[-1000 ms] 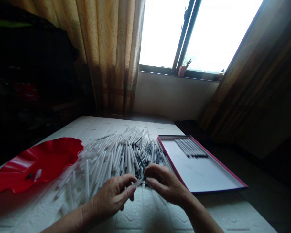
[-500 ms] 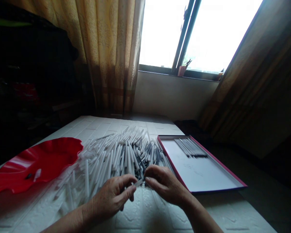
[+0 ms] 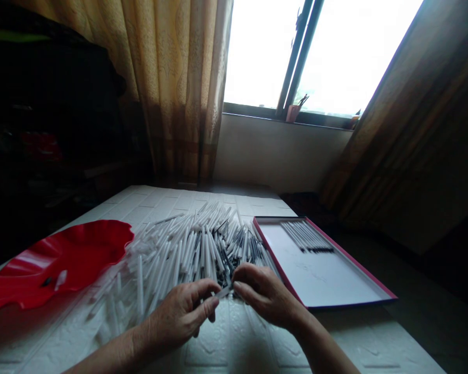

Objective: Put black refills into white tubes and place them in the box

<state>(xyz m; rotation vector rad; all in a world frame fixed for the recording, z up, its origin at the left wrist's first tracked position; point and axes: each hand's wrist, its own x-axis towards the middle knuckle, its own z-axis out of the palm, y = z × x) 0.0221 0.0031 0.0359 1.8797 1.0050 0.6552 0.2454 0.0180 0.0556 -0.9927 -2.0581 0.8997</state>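
Observation:
My left hand (image 3: 189, 314) pinches one end of a slim, pale, translucent pen-like tube (image 3: 223, 292) between thumb and forefinger. At its darker other end, the closed thumb and fingers of my right hand (image 3: 263, 293) grip the same tube. It slants up to the right, low over the table's near part. Just beyond my hands spreads a large pile of similar pale tubes (image 3: 183, 254), with slim black-and-clear sticks (image 3: 244, 241) mixed in on its right side. The exact kind of these pieces is too small to tell.
To the right lies a shallow white box with pink-red sides (image 3: 315, 280), holding a neat row of dark-tipped sticks (image 3: 307, 236). A wavy-rimmed red dish (image 3: 89, 249) with small pieces inside stands left. The white brick-patterned tabletop (image 3: 148, 200) reaches toward the curtained window.

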